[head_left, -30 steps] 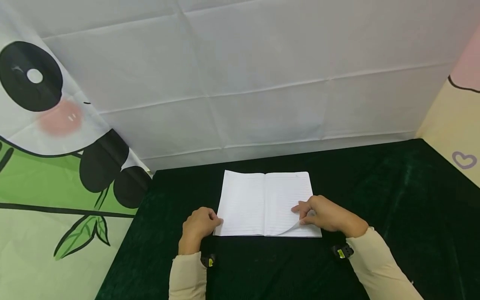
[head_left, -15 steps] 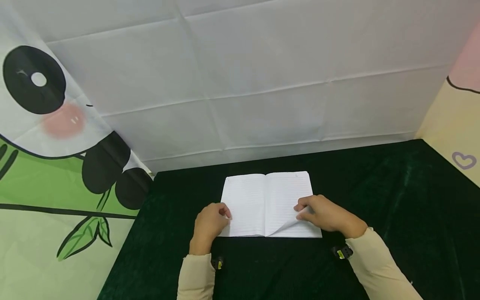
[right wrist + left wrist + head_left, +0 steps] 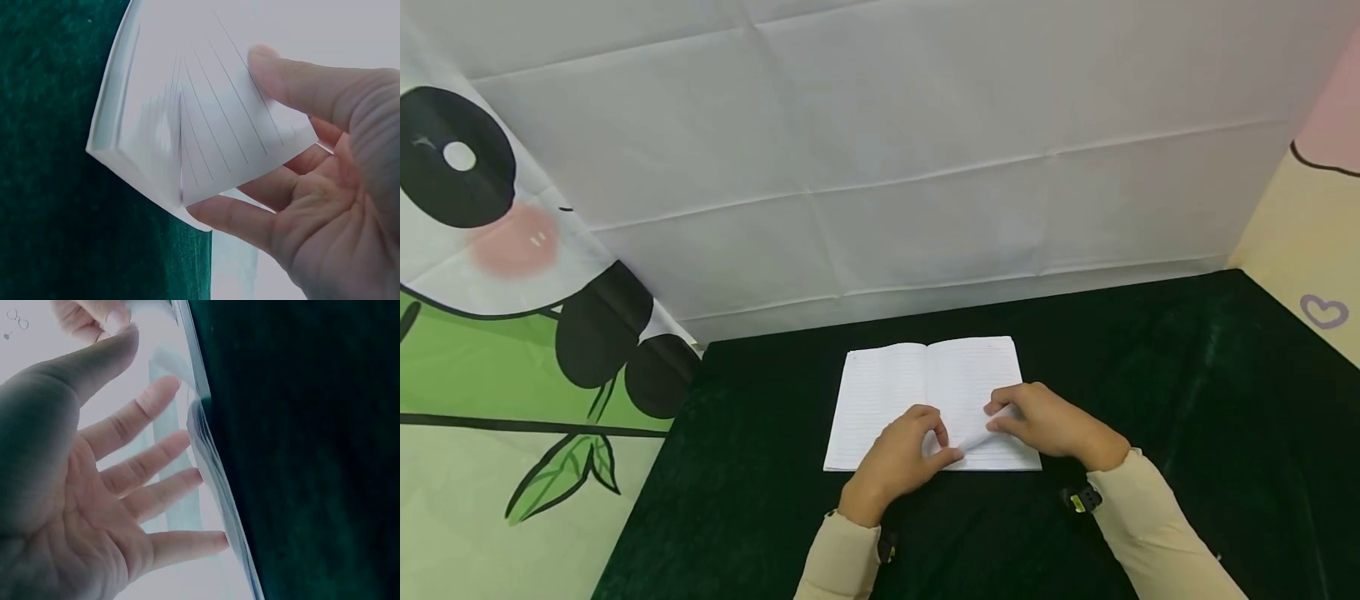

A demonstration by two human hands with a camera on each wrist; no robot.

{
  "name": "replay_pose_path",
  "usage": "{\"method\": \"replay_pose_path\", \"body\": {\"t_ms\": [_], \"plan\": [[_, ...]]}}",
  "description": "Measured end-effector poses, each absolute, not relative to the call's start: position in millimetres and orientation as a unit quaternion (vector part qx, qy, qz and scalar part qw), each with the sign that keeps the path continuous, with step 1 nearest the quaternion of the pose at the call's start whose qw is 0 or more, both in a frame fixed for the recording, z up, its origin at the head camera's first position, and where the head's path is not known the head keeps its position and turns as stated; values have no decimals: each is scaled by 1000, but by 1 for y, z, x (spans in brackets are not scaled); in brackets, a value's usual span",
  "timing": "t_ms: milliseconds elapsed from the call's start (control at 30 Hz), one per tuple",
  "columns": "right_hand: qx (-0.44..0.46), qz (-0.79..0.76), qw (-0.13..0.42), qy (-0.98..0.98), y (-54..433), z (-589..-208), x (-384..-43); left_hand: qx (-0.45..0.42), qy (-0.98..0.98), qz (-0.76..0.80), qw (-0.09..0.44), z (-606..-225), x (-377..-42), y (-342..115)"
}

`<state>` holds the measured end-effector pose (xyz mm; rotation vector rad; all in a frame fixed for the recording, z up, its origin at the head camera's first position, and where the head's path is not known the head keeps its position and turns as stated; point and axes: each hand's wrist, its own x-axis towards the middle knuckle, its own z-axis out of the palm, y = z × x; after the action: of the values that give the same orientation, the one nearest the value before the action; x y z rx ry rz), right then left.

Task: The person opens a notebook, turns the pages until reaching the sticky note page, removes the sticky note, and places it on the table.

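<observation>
An open notebook point(image 3: 883, 387) with lined white pages lies on the dark green cloth. My right hand point(image 3: 1056, 423) pinches the lower corner of the right-hand page point(image 3: 219, 134) between thumb and fingers, holding it bent up off the stack. In the right wrist view the thumb is on top of this page, with the other fingers behind it. My left hand point(image 3: 901, 457) is over the notebook's lower edge near the centre fold, thumb tip close to the raised page. Its fingers point(image 3: 147, 469) are extended and spread in the left wrist view, over the pages.
A green velvet-like cloth point(image 3: 760, 417) covers the table. Behind it hangs a creased white sheet point(image 3: 925, 208). Printed cartoon cloth point(image 3: 475, 350) is on the left, and a yellow and pink panel point(image 3: 1315, 225) on the right.
My left hand has moved right from the notebook's left edge to the lower middle, near the raised page. My right hand stays put, with the page corner curled higher than before.
</observation>
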<state>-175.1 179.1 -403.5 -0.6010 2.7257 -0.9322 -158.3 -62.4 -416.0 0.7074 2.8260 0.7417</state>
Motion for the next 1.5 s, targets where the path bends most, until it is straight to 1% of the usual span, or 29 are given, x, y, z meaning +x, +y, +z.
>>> {"method": "replay_pose_path", "body": {"t_ms": [533,733,800,967,1133,1200,1333,1500], "plan": [[-205,-324,64,921,174,-401,-171,218,952,205,68,-417,-154,-59],[-220,-342,8,914,172,-399,-166,223,954,194,58,-415,-153,-59],[-218,-342,-3,914,171,-397,-164,229,953,192,54,-414,-152,-59],[-201,-352,-18,914,170,-396,-162,229,953,189,56,-414,-149,-60],[-173,-355,-65,916,171,-393,-160,225,956,180,50,-413,-146,-62],[-156,-350,-75,921,171,-392,-160,222,957,178,49,-412,-146,-63],[-122,-336,-67,931,173,-392,-160,218,958,179,50,-412,-145,-63],[-72,-311,-28,947,175,-395,-161,202,957,202,45,-413,-147,-63]]}}
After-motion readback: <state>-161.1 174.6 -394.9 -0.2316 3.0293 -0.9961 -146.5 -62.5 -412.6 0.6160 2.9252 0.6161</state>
